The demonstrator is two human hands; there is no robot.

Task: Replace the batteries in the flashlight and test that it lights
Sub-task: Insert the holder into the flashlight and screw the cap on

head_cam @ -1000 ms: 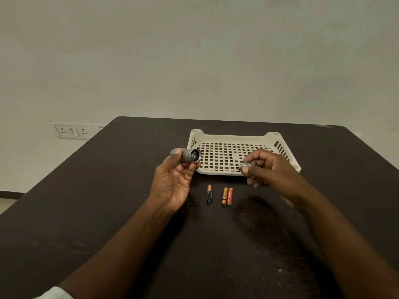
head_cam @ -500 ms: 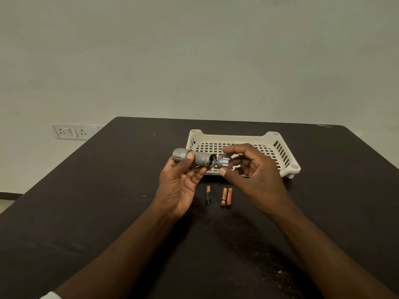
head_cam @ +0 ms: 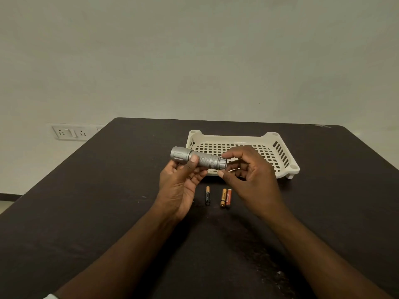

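While my left hand (head_cam: pixel 183 184) kept its grip curled round the middle of the silver flashlight (head_cam: pixel 198 159), thumb pressed on the knurled barrel, I held it level above the counter (head_cam: pixel 108 190), head end pointing left, just in front of the cream basket (head_cam: pixel 278 145). My right hand (head_cam: pixel 248 175) pinched the tail cap (head_cam: pixel 222 162) between thumb and forefinger at the barrel's right end; the cap sat against the body, though I could not tell whether its thread was fully home. Three small batteries lay on the counter below my hands: one black and gold battery (head_cam: pixel 207 195) apart on the left, and a gold battery (head_cam: pixel 223 197) touching an orange battery (head_cam: pixel 228 197). I judged these the discarded cells, so the swap looked largely done. What remained, as I reckoned it, was tightening the cap and pressing the switch to see the lamp light; no beam showed yet.
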